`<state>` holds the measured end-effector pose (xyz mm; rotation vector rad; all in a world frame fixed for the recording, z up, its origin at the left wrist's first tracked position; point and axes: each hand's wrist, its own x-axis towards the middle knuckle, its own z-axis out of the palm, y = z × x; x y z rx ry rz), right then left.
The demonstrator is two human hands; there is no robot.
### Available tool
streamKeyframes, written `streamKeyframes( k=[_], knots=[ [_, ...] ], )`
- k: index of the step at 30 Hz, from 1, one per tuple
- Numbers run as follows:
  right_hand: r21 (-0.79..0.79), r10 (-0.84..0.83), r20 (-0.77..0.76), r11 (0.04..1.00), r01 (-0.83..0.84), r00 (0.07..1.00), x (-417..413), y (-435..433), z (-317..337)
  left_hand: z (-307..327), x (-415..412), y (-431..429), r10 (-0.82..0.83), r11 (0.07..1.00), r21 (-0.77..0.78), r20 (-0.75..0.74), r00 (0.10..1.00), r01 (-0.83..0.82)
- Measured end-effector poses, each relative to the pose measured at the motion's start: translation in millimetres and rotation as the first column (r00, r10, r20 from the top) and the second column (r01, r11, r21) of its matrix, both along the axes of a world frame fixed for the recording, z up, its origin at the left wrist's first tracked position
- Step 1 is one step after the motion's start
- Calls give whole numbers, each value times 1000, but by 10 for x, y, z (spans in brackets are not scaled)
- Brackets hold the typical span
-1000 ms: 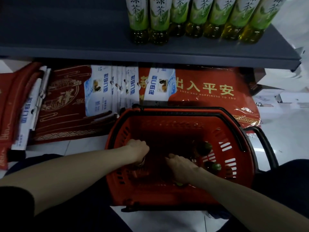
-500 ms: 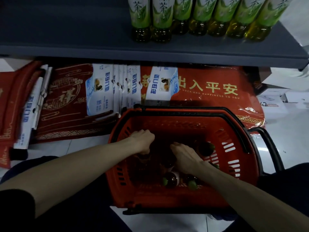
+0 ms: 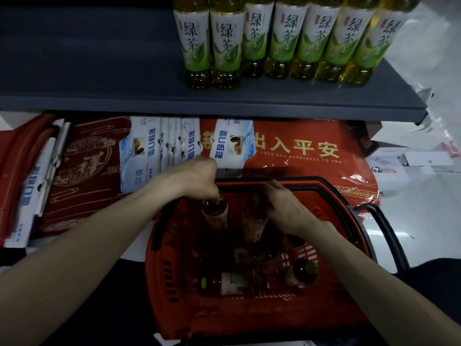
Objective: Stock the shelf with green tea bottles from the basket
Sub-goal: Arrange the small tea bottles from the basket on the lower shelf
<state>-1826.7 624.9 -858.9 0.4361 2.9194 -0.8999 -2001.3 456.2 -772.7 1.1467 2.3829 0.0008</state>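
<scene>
My left hand [image 3: 197,177] grips the cap end of a green tea bottle [image 3: 215,213], held upright above the red basket [image 3: 159,270]. To its right, my right hand [image 3: 284,206] holds a second bottle [image 3: 253,223] by its top, also lifted above the basket. More bottles lie in the dark basket, one on its side [image 3: 224,283] and one at the right [image 3: 303,272]. On the grey shelf [image 3: 99,83] above stands a row of several green tea bottles [image 3: 282,41] with green and white labels, towards the right.
Red door mats in plastic wrap [image 3: 299,151] and blue-white packets [image 3: 139,156] lie under the shelf behind the basket. The basket's black handle [image 3: 384,228] sticks out to the right. The shelf's left half holds nothing. White floor and boxes [image 3: 419,161] are at right.
Both hands have risen out of the basket's bottom, each lifting a bottle up by its top. The view has tilted up, showing more of the shelf bottles.
</scene>
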Motion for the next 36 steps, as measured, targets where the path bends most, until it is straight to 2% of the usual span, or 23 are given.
streamKeyframes(
  k=[5,9,13,16,23,29,36],
  knots=[
    [-193,-162,-75,970,145,984,-57,113,345,352,-78,40,0,994,109,-34,999,3],
    [-381,-222,-135,911,156,966,-136,195,633,581,-97,84,-2,984,176,-48,999,10],
    [-465,-271,-216,873,146,938,-201,258,907,813,-67,121,-58,974,209,-133,989,85],
    [-462,-294,-287,876,137,912,-221,314,1088,949,-55,122,-88,958,250,-218,972,143],
    [-407,-298,-397,905,125,868,-271,557,1589,1276,-63,229,-129,848,489,-184,974,205],
    [-259,-244,-511,958,123,824,-399,752,2251,1734,-120,410,-108,750,614,-254,961,247],
    [-76,-253,-570,964,256,781,-602,879,2827,2233,-266,729,7,707,678,-296,955,205]
  ],
)
